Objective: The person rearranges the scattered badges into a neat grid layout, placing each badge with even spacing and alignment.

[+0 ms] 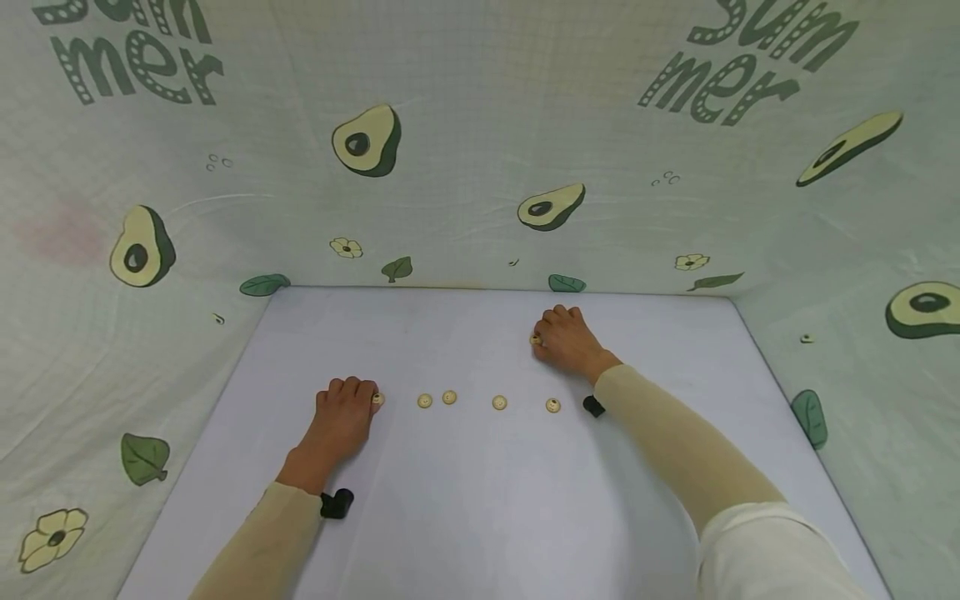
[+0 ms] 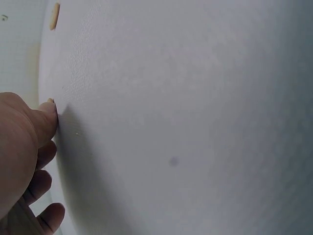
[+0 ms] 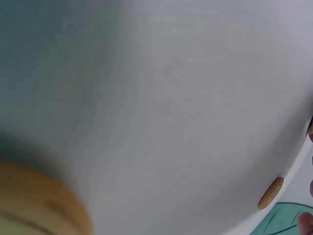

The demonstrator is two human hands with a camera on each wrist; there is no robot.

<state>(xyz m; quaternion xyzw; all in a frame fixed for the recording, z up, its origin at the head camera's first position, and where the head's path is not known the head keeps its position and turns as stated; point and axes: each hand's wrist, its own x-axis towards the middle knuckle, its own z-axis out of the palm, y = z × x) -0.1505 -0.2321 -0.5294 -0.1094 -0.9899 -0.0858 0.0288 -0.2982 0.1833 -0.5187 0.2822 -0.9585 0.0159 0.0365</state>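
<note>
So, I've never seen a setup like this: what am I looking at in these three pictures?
There is no machine doing the handling, just a person's bare hands: the left hand and the right hand. The widest picture comes from a camera worn on the head, looking forward and down. The other two come from cameras on the wrists, so they look close and tilted. On the white surface lie four small round discs in a rough row. The left hand pinches a fifth disc; the right pinches a sixth disc. Behind hangs avocado-printed cloth.
</note>
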